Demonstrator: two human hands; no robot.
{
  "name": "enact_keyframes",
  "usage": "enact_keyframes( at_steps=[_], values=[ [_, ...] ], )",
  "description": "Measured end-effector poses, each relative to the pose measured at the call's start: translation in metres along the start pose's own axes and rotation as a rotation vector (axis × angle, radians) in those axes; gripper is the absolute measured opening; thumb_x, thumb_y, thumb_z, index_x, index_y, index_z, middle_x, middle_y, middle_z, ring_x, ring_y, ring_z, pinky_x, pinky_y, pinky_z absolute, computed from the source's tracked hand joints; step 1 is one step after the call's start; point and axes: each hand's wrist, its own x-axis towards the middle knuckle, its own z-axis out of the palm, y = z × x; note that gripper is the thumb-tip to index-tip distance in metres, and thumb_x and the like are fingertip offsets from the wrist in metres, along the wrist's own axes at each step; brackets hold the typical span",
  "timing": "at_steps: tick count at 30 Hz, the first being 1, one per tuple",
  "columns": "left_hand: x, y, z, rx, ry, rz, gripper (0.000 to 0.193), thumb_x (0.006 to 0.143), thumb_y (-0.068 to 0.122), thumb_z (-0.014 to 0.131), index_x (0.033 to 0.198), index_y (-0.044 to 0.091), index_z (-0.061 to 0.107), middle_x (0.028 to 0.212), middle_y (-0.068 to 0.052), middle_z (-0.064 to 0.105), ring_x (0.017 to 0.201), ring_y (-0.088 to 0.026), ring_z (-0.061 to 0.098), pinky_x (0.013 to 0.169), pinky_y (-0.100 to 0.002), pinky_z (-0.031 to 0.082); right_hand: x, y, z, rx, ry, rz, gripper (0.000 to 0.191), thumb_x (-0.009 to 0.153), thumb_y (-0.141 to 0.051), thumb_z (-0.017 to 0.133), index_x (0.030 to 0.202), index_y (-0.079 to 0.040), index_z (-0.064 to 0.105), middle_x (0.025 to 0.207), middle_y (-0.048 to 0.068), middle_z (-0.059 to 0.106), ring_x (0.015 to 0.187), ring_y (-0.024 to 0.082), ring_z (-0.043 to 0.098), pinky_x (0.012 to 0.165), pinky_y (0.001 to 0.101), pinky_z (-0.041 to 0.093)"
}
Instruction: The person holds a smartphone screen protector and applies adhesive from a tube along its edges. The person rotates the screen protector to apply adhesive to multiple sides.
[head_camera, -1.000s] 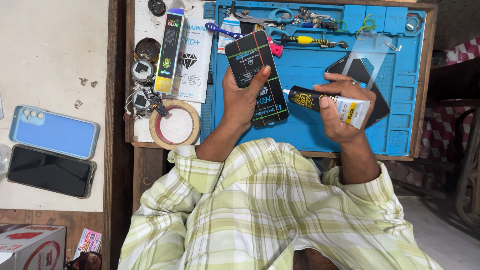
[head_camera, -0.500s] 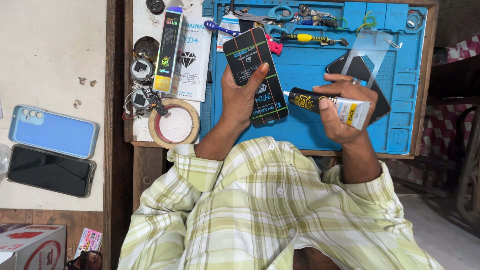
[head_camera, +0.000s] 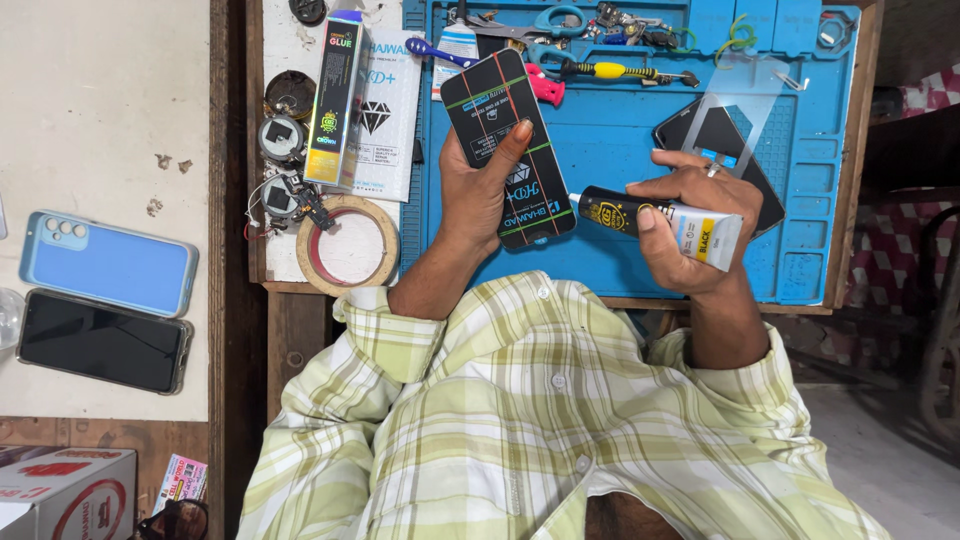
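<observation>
The left hand (head_camera: 478, 195) wraps its fingers around a black phone display panel (head_camera: 508, 148), the thumb (head_camera: 512, 140) laid across its face and the other fingers curled behind the left edge, so the panel stands tilted above the blue repair mat (head_camera: 620, 150). Thin green and red lines cross the panel's protective film. The right hand (head_camera: 690, 225) closes its fingers around a glue tube (head_camera: 665, 222), black toward the nozzle and white toward the tail, with the thumb pressed on top; the nozzle points left and sits just beside the lower right edge of the panel.

Behind the right hand, a dark phone (head_camera: 720, 150) lies on the mat with a clear glass sheet (head_camera: 745, 105) leaning over it. Along the mat's far edge sit a yellow-handled screwdriver (head_camera: 620, 72), blue-handled scissors (head_camera: 555, 20), and a pink tool (head_camera: 545, 88).

To the left of the mat lie a tall glue box (head_camera: 335, 100) on a white packet (head_camera: 385, 110), a roll of tape (head_camera: 348, 245), and small round parts (head_camera: 282, 140). Further left, on the pale tabletop (head_camera: 100, 100), rest a blue phone (head_camera: 108, 263) face down and a black phone (head_camera: 100, 340) just beside it. The person wears a green plaid shirt (head_camera: 560, 420).
</observation>
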Motion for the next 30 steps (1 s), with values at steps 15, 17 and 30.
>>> enact_keyframes(
  at_steps=[15,17,30],
  values=[
    [0.004,0.000,-0.002,0.036,0.019,-0.022,0.033,0.093,0.018,0.078,0.119,0.005,0.063,0.106,-0.004,0.070,0.092,-0.012,0.069,0.082,-0.029,0.060,-0.008,0.008,-0.010,0.097,-0.022,0.054,0.024,0.091,-0.019,0.064,0.093,0.003,0.071,0.092,0.015,0.074,0.082,0.027,0.072,0.097,0.0409,0.060],
    [0.007,0.006,0.002,0.043,0.039,-0.070,0.033,0.093,0.019,0.076,0.119,0.005,0.063,0.105,-0.004,0.070,0.092,-0.014,0.068,0.083,-0.031,0.059,-0.008,0.012,-0.008,0.156,0.024,0.096,0.028,0.091,-0.023,0.065,0.096,0.004,0.072,0.094,0.016,0.073,0.093,0.028,0.074,0.093,0.0384,0.059],
    [0.002,0.008,-0.001,-0.049,-0.225,-0.177,0.040,0.086,0.021,0.083,0.113,0.003,0.060,0.096,-0.011,0.072,0.078,-0.017,0.071,0.068,-0.034,0.062,-0.004,0.035,0.018,0.793,0.422,0.372,0.048,0.100,-0.031,0.063,0.128,0.007,0.058,0.109,0.017,0.067,0.091,0.024,0.067,0.087,0.0363,0.055]
  ],
)
